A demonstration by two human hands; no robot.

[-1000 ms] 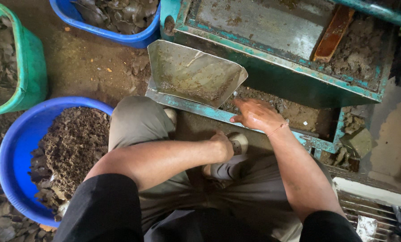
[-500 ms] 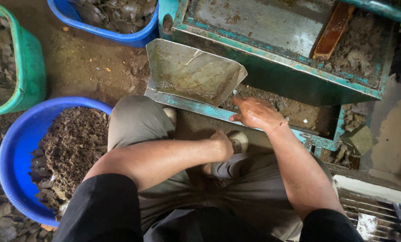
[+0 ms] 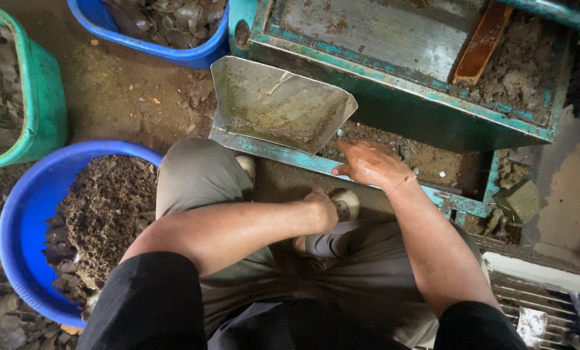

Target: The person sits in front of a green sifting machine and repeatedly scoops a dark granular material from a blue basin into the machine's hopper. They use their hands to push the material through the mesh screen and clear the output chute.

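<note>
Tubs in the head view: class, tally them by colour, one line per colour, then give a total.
Blue tubs: 2, the near blue tub of dark crumbly matter and the far blue tub of dark pieces.
Green tubs: 1, the green tub at the left edge.
Total: 3

Blue tub [image 3: 24,214], green bin [image 3: 44,110], teal machine frame [image 3: 406,123], grey chute [image 3: 277,104].

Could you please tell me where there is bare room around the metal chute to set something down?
Bare dirt floor lies open between the green tub, the upper blue tub and the metal chute. A smaller bare strip lies at far right beside the teal machine frame. The tray under the right hand is crowded with debris, and the lower blue tub is full.
</note>
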